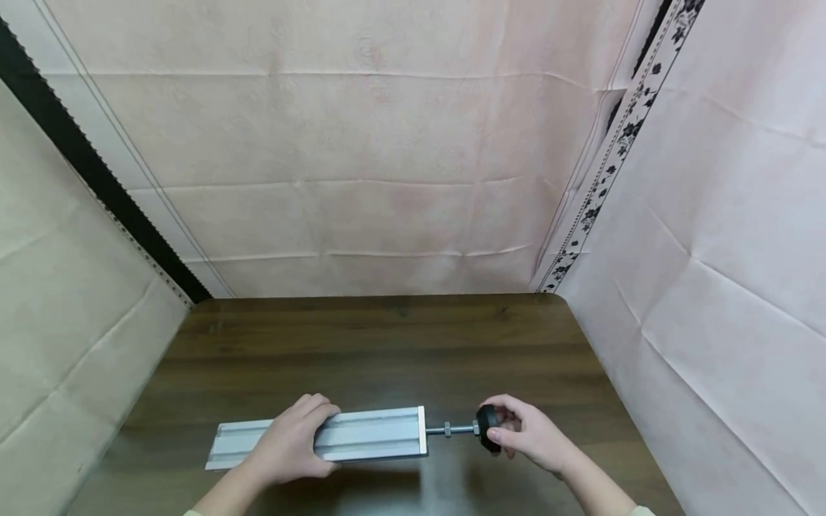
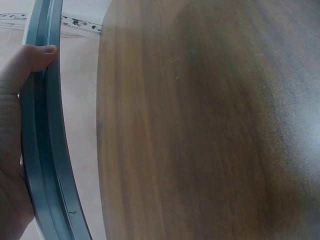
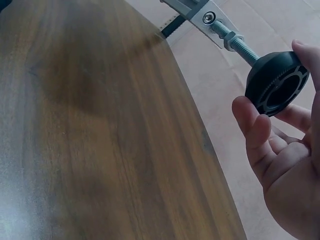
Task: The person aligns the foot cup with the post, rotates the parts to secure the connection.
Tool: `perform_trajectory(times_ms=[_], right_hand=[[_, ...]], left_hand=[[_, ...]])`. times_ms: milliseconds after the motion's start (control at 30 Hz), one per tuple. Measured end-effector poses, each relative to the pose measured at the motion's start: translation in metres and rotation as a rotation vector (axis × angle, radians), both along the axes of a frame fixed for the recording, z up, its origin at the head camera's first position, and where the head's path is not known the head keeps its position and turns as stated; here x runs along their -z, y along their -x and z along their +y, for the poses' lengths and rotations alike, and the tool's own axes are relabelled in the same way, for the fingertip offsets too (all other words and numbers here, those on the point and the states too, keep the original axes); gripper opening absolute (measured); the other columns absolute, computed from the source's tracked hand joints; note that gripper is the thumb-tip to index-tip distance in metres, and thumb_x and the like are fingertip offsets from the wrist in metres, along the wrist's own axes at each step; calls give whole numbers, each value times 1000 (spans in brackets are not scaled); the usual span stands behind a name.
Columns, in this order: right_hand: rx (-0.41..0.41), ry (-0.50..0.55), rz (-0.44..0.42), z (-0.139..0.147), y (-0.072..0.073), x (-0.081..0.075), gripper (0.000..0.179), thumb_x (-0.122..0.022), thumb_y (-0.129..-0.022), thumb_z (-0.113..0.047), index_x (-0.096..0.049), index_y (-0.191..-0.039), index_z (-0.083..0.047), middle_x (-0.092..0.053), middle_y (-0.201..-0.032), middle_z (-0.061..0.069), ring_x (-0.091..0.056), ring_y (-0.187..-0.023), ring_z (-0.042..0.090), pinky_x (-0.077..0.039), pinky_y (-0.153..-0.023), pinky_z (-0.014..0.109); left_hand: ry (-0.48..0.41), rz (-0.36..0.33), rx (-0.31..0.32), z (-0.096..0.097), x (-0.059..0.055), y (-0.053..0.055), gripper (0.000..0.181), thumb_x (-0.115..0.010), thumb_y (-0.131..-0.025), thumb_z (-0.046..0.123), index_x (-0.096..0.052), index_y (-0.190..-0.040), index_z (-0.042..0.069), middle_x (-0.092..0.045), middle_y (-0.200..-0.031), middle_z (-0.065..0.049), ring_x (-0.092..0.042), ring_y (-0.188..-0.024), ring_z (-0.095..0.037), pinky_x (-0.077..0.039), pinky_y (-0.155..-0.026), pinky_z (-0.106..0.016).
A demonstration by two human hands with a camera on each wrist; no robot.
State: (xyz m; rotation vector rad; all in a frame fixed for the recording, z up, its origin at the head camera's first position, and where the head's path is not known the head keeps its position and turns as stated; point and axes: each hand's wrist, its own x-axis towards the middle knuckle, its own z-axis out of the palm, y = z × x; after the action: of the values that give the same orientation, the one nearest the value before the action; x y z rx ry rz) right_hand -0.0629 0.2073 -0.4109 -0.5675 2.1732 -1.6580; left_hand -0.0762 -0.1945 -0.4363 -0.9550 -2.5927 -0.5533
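A long silver aluminium profile (image 1: 371, 433) is held level above the table, with my left hand (image 1: 293, 441) gripping it across the middle. In the left wrist view the thumb lies along the grooved side of the profile (image 2: 47, 130). From its right end plate (image 3: 210, 17) a threaded rod (image 3: 245, 52) sticks out, carrying nuts. At the rod's outer end sits a round black levelling foot (image 3: 275, 82). The fingers and thumb of my right hand (image 1: 525, 433) pinch this foot by its rim. Its hollow underside faces the right palm.
Below the hands is a brown wood-grain table (image 1: 387, 351) with rounded far corners. Pale creased cloth (image 1: 361, 143) hangs behind it, and more cloth (image 1: 723, 251) stands at both sides. A black strip (image 1: 97, 165) runs along the left cloth join.
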Motion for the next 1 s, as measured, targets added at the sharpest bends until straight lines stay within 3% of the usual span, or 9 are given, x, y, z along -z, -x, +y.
perform_trajectory(times_ms=[333, 500, 600, 700, 800, 1000], right_hand=[[-18, 15, -34, -2, 3, 1, 31, -53, -93, -10, -49, -121, 3, -56, -89, 15, -60, -59, 20, -49, -50, 33], [-15, -35, -47, -1, 3, -1, 33, -52, -94, -14, -49, -122, 2, -56, -90, 15, -59, -59, 19, -49, -51, 35], [-19, -75, -9, 0, 3, 0, 41, -55, -92, -15, -44, -129, 1, -55, -101, 16, -60, -70, 17, -51, -58, 34], [-47, -111, 116, 1, 4, 3, 62, -65, -86, -16, -33, -139, -5, -52, -118, 18, -59, -89, 16, -50, -68, 32], [-56, -149, 319, 2, 3, 6, 85, -78, -76, -21, -27, -144, -11, -46, -130, 13, -55, -101, 13, -47, -75, 30], [-32, -227, 692, 0, 0, 4, 93, -85, -65, -23, -33, -140, -7, -40, -135, 10, -48, -106, 11, -47, -76, 29]], left_hand=[[10, -9, 7, -4, -3, 2, 63, -84, -45, 40, -62, -98, 14, -51, -95, 13, -46, -85, -7, -45, -70, -25], [13, -22, 10, -3, -1, 1, 63, -84, -46, 41, -62, -99, 14, -50, -95, 13, -46, -85, -7, -45, -71, -24], [6, -20, 7, -4, 0, 1, 63, -84, -46, 41, -62, -99, 14, -50, -95, 13, -46, -85, -7, -45, -70, -24], [-4, -24, 2, -4, 1, 1, 64, -84, -45, 41, -62, -99, 14, -50, -95, 13, -46, -86, -6, -45, -70, -24], [-6, -31, -1, -5, 2, 1, 64, -84, -46, 41, -62, -99, 14, -50, -96, 14, -46, -86, -6, -45, -71, -24], [2, -36, -2, -6, 1, 2, 64, -83, -46, 41, -62, -100, 14, -50, -96, 14, -46, -87, -6, -45, -71, -25]])
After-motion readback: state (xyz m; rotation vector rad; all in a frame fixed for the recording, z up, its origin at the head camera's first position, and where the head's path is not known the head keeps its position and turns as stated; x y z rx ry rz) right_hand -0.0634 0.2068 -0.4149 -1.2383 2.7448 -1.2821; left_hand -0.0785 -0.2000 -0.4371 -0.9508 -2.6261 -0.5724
